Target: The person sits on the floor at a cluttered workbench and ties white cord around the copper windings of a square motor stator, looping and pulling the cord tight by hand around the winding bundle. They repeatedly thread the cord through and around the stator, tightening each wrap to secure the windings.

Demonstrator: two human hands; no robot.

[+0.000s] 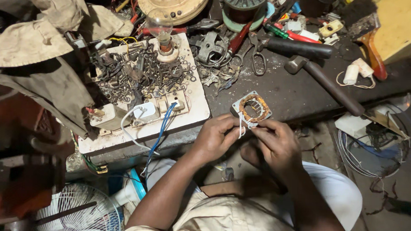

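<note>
Both of my hands meet at the near edge of a dark workbench [299, 92]. My left hand [216, 136] and my right hand [276, 141] pinch thin white wires that come off a small square motor stator [252, 108] with copper windings. The stator rests tilted just above my fingertips, at the bench's front edge. The wires loop between my thumbs and forefingers.
A white switchboard [195, 89] heaped with small metal parts carries a clear bulb [159, 23]. A hammer [325, 81], pliers [291, 47], scissors [258, 62] and screwdrivers lie behind. Dirty cloth [37, 43] hangs left. A fan guard [79, 211] and wire coils [375, 150] sit below.
</note>
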